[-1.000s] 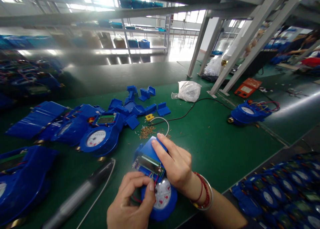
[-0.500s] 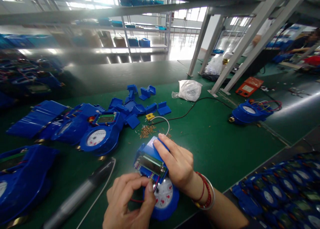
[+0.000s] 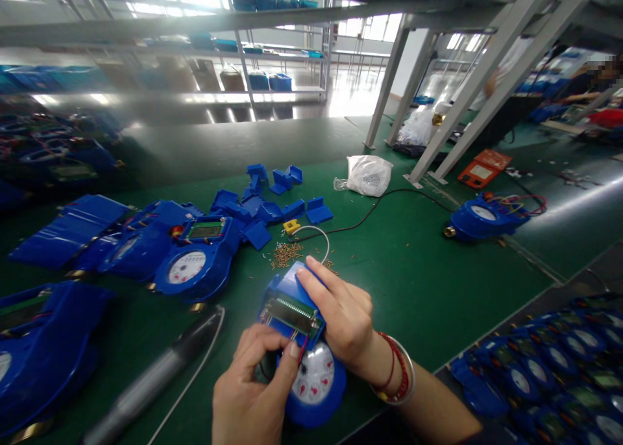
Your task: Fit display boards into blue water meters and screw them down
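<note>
Left hand (image 3: 253, 373) edged forward; I pinch likely fragile wires (image 3: 303, 348), thumb to forefinger; right hand (image 3: 346, 318), loosely curled, holds water meter (image 3: 316, 383) by presumably stiff casing (image 3: 293, 281) near workbench (image 3: 428, 302) front edge.

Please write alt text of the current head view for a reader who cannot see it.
A left hand pinches thin wires at the circuit board of a blue meter, while the right hand lies on its casing. On the green table beyond lie small screws, blue plastic pieces and a white bag; other meters sit either side.
</note>
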Demonstrator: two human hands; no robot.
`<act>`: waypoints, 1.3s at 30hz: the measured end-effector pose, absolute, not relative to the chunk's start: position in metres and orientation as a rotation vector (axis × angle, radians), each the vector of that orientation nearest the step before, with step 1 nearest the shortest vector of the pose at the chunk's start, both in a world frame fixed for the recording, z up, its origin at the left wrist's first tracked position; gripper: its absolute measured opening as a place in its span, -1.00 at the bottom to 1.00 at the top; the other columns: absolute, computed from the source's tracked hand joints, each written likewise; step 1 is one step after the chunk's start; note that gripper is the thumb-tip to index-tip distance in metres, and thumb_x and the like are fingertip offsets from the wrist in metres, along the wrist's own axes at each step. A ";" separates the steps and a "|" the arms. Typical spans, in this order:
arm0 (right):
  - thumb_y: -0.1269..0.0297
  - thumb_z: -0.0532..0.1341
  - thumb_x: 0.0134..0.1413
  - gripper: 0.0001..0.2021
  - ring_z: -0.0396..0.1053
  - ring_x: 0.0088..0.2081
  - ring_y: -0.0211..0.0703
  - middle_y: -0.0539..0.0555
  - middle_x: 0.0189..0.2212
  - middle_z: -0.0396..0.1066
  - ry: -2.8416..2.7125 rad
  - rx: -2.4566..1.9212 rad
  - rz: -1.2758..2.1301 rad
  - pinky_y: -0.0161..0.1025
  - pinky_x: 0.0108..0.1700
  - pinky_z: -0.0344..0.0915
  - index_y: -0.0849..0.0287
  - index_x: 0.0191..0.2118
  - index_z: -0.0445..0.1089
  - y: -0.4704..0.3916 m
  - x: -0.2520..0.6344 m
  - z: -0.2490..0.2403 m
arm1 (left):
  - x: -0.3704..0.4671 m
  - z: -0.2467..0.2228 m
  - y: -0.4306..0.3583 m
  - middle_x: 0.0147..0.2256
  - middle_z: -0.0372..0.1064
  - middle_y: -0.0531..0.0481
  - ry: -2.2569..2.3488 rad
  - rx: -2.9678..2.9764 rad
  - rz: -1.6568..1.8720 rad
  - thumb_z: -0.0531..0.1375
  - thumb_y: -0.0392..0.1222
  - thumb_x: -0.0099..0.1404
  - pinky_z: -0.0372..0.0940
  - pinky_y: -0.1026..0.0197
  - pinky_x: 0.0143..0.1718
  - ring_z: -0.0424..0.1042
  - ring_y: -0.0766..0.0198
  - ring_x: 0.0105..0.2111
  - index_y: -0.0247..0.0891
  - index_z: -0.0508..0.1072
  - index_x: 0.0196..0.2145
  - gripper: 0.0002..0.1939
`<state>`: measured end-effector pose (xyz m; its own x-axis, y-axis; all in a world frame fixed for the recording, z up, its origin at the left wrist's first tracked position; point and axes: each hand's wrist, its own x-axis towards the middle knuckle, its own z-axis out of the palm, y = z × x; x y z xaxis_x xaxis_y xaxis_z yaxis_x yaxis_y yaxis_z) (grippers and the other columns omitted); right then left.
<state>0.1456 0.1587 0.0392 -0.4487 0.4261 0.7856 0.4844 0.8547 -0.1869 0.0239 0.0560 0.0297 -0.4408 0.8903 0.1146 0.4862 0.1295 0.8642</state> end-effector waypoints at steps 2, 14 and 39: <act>0.45 0.00 0.25 -0.70 0.45 -0.06 -0.08 0.32 -0.04 0.43 -2.107 -0.684 -0.083 -0.25 -0.11 0.46 0.38 0.01 0.37 0.159 0.145 0.039 | 0.023 0.031 0.054 -0.36 0.43 0.04 2.066 1.369 1.231 0.22 0.00 0.16 0.28 0.20 -0.24 0.43 0.22 -0.34 -0.18 0.45 -0.47 -0.79; 0.47 0.07 0.23 -0.75 0.48 -0.10 -0.06 0.34 -0.09 0.45 -2.085 -0.673 -0.138 -0.25 -0.13 0.47 0.38 -0.04 0.38 0.158 0.142 0.041 | 0.026 0.032 0.047 -0.38 0.37 0.06 2.166 1.872 1.362 0.24 -0.22 0.14 0.16 0.15 -0.26 0.34 0.22 -0.34 -0.13 0.40 -0.36 -0.92; 0.44 -0.02 0.27 -0.69 0.42 -0.03 -0.15 0.26 -0.01 0.42 -2.087 -0.723 0.211 -0.27 -0.07 0.43 0.33 0.04 0.31 0.160 0.146 0.035 | 0.016 0.030 0.054 -0.36 0.37 0.07 2.071 1.591 1.262 0.26 -0.08 0.15 0.24 0.23 -0.27 0.40 0.27 -0.34 -0.17 0.39 -0.44 -0.85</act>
<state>0.1458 0.1598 0.0353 -0.4330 0.5678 0.7001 0.4158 0.8149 -0.4037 0.0157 0.0540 0.0299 -0.3782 0.8757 0.3002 0.6682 0.0338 0.7432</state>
